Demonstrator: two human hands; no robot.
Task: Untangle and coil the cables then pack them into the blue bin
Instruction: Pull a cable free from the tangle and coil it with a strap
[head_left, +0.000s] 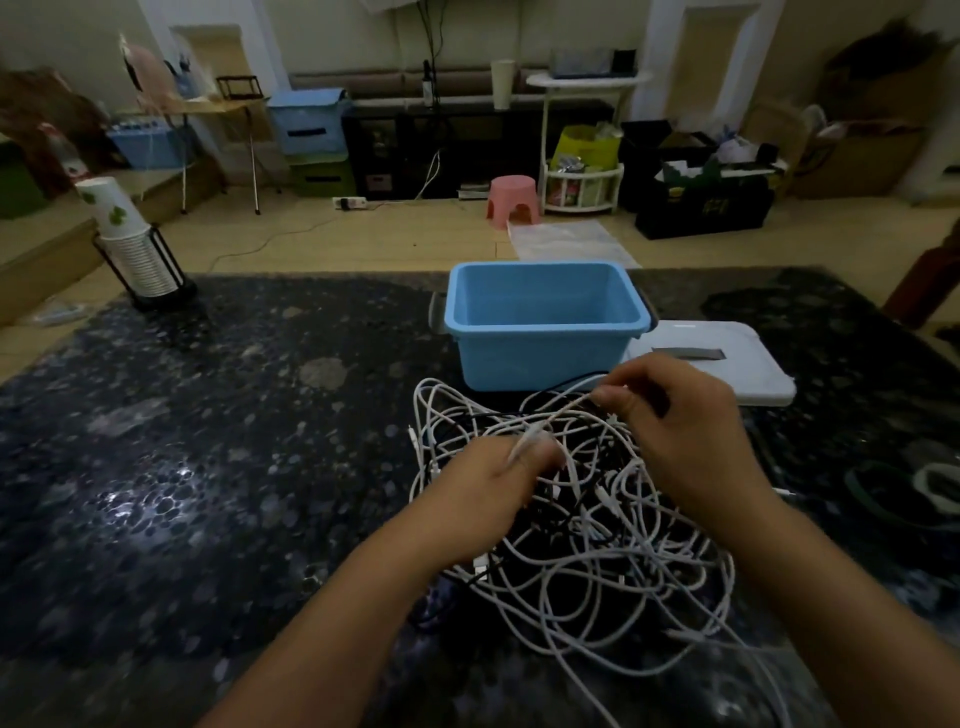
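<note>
A tangled heap of white and black cables lies on the dark speckled table, just in front of an empty blue bin. My left hand rests on the heap and pinches a white cable near its plug end. My right hand is raised a little over the heap's far side and pinches the same white strand between thumb and fingers. The strand runs taut between the two hands. Part of the heap is hidden under both hands.
The bin's white lid lies flat to the right of the bin. A stack of paper cups in a black holder stands at the table's far left corner. Dark and white rings lie at the right edge.
</note>
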